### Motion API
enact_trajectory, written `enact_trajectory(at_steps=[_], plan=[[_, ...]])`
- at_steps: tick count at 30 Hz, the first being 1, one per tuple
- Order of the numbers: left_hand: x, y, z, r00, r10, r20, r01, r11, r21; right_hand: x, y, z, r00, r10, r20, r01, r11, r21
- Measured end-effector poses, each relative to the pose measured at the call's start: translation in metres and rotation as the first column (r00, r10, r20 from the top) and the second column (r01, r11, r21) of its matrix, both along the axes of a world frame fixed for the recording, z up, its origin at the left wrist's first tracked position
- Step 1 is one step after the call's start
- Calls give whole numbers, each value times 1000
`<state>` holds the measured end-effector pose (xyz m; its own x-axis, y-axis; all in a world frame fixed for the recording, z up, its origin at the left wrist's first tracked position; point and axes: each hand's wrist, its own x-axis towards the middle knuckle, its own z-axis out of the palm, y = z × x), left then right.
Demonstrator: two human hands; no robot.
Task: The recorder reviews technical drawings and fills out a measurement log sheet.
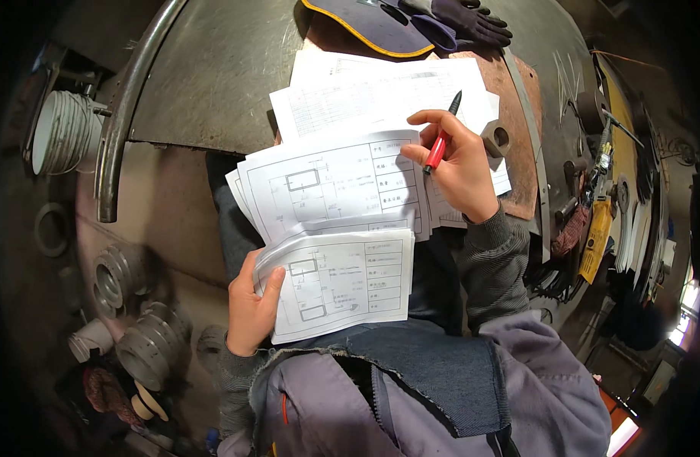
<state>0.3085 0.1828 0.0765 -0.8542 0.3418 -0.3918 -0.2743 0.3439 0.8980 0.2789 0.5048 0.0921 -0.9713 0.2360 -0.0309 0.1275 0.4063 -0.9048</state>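
My left hand (252,308) grips the lower left side of a stack of printed drawing sheets (342,288), thumb on top, folded over near my lap. Behind the fold, the upper drawing sheet (300,206) lies spread, showing a rectangle outline and a table column. My right hand (468,175) holds a red pen (437,154) with a black end, lying slanted between thumb and fingers. Its thumb and fingertips are at the right edge of the upper sheet; whether they pinch the paper I cannot tell. More printed papers (331,110) lie fanned out beyond, on the table.
A hex nut (489,143) sits on the papers beside my right hand. Dark gloves (475,24) and a dark blue, yellow-edged piece (357,23) lie at the far side. A metal strip (523,114) runs along the right. Metal rings (148,350) stand lower left, below a cable spool (64,133).
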Motion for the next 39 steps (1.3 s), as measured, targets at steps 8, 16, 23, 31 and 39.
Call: enact_trajectory(at_steps=[8,16,23,31,39], plan=[[-7,1,0,984,62,-169,-58,998,29,-3,1,-4,999,38,-7,-38,999,27],[-8,4,-3,997,66,27,-69,989,128,-2,6,-4,999,40,17,-38,995,-97],[-13,13,1,957,57,-286,-55,998,14,-3,1,-7,1000,-15,2,15,992,-122],[-15,1,-5,996,80,-46,-75,992,106,-5,2,-14,999,-4,-42,-2,991,-137],[-39,-3,-19,984,176,18,-176,967,182,-3,5,-17,999,19,-48,-27,988,-152]])
